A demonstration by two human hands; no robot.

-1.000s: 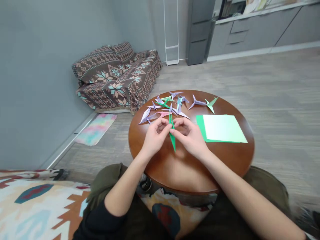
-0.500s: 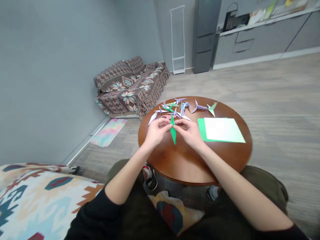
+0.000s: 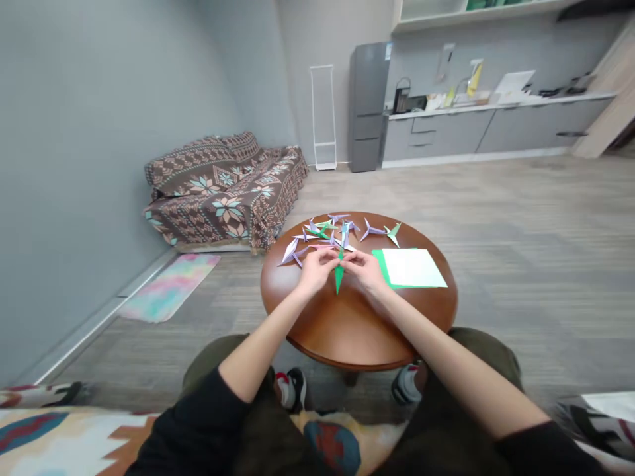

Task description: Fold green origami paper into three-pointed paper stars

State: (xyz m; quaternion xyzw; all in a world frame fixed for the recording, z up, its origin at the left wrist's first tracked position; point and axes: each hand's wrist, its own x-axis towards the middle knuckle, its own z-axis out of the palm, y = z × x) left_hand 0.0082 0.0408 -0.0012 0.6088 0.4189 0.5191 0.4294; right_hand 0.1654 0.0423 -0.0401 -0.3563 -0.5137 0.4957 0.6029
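Between my two hands is a piece of folded green paper (image 3: 339, 279), narrow and pointed at both ends, held upright above the table. My left hand (image 3: 317, 270) pinches its left edge with thumb and fingers. From the other side, my right hand (image 3: 364, 270) pinches the right edge. Fingertips of both hands nearly meet at the paper's middle and hide part of it. Just beyond my hands lie several folded paper cranes (image 3: 322, 229) in purple, green and pink. A purple crane (image 3: 372, 229) and a pale green one (image 3: 393, 233) sit farther right.
The round brown table (image 3: 347, 337) stands before my knees. White paper sheets (image 3: 414, 267) lie over green sheets (image 3: 381, 264) on its right side. A patterned covered sofa (image 3: 223, 192), a fridge (image 3: 368, 109) and kitchen cabinets (image 3: 446, 135) are farther back.
The camera view has tilted up and shifted right, showing more of the kitchen. Both hands keep their pinch on the green paper, with little visible change in its shape.
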